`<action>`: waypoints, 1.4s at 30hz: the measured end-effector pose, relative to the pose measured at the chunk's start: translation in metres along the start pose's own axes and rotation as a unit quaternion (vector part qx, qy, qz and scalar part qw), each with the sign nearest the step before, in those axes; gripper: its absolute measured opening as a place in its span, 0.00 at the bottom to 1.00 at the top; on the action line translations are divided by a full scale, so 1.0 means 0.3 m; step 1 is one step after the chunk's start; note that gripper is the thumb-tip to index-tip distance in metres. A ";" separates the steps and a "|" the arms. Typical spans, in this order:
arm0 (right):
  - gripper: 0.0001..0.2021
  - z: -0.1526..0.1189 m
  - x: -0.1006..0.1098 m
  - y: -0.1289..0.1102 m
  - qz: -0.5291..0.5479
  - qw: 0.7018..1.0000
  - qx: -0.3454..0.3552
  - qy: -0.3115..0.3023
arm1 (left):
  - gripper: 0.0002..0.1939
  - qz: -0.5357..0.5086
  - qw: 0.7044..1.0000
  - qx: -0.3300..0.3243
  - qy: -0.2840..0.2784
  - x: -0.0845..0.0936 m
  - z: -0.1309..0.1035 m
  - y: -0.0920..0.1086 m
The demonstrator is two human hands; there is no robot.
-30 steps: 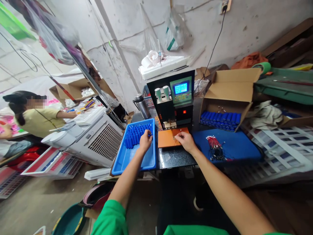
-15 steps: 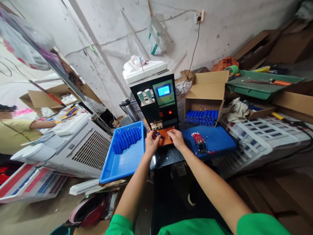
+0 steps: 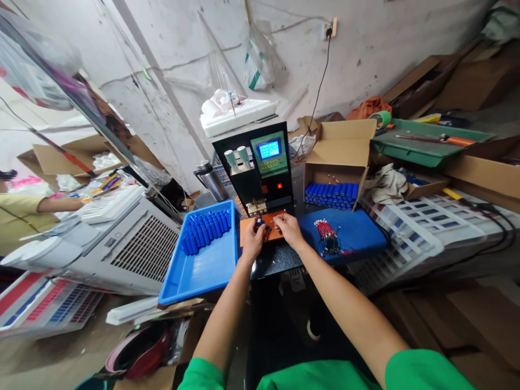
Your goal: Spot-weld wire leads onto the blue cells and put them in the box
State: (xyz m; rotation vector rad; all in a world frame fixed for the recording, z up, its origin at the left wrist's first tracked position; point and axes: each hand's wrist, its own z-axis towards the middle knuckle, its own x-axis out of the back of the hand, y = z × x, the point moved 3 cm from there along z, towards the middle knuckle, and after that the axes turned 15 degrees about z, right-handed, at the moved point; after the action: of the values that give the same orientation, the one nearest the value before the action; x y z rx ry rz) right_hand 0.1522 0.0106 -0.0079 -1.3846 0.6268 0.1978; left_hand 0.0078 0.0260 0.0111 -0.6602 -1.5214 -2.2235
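My left hand (image 3: 253, 238) is closed round a small blue cylinder (image 3: 260, 221) below the tip of the black machine (image 3: 255, 187). Over the right part of the orange board (image 3: 271, 221), my right hand (image 3: 287, 227) pinches a thin wire with a light end. The machine has a lit screen (image 3: 270, 149) and a red light. A blue tray (image 3: 199, 281) on the left holds several blue cylinders (image 3: 205, 233). Red and black wires (image 3: 326, 235) lie in a bundle on a blue pad (image 3: 357, 233) to the right.
An open cardboard box (image 3: 345, 145) with several blue cylinders stands behind the pad. A steel flask (image 3: 211, 181) is left of the machine. White crates (image 3: 418, 227) are at the right; a person's arm (image 3: 65, 204) shows far left.
The view has shifted slightly. My left hand has turned a little, and the blue cylinder's end shows more. My right hand stays pinched beside it.
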 end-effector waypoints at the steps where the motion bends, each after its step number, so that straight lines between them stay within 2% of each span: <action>1: 0.16 0.000 0.000 0.001 0.004 1.000 -0.001 0.000 | 0.13 0.002 1.000 -0.003 -0.003 -0.002 0.000 -0.006; 7: 0.15 0.002 -0.003 0.005 0.030 1.000 -0.005 0.003 | 0.12 0.017 1.000 -0.021 0.010 -0.016 0.007 -0.032; 12: 0.14 0.011 -0.015 0.006 0.014 1.000 -0.008 0.017 | 0.14 -0.037 0.999 0.001 0.000 -0.031 0.011 -0.047; 19: 0.12 0.060 -0.045 0.024 -0.043 0.998 0.040 0.006 | 0.17 -0.090 0.996 0.014 0.000 -0.049 0.018 -0.064; 29: 0.11 0.072 -0.078 0.025 -0.157 0.986 0.056 -0.003 | 0.16 -0.059 0.998 0.022 0.029 -0.044 0.013 -0.058; 42: 0.09 0.056 -0.094 -0.002 -0.188 0.980 0.065 -0.008 | 0.16 -0.042 0.999 0.010 0.033 -0.045 0.011 -0.065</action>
State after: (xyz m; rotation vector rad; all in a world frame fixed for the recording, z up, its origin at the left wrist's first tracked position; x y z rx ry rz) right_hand 0.1344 0.0329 0.0083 -1.3469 0.3481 -0.1323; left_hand 0.0090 0.0365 -0.0105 -0.5205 -1.5645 -2.2645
